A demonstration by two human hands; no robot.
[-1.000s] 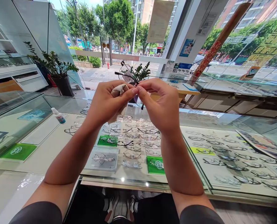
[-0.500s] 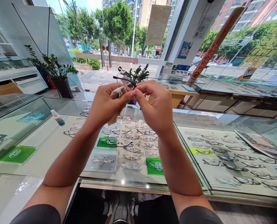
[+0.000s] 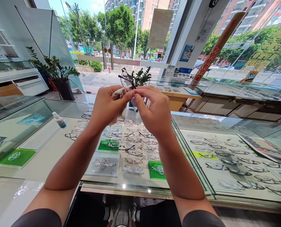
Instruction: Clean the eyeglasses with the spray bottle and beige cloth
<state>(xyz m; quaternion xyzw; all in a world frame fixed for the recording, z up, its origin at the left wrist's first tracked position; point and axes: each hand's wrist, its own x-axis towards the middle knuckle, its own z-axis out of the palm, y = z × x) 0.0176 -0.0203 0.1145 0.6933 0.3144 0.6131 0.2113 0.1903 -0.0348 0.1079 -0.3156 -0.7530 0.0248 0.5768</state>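
Observation:
A pair of dark-framed eyeglasses (image 3: 126,77) is held up above the glass counter, between my two hands. My left hand (image 3: 110,105) is closed, with a beige cloth (image 3: 118,94) bunched in its palm and its thumb and finger pinching the frame. My right hand (image 3: 153,110) is also closed, thumb and forefinger pinched on the glasses right beside the left thumb. One lens and a temple stick up over the fingers; the other lens is mostly hidden behind my hands.
Below my hands is a glass display case (image 3: 131,186) with several rows of eyeglasses (image 3: 134,160). A white spray bottle (image 3: 59,120) stands at left. A magazine (image 3: 261,148) lies on the right. A potted plant (image 3: 63,90) stands beyond the counter, before the windows.
The glasses have tilted more upright. My right hand has shifted slightly left and down, while my left hand stays almost in place with the cloth.

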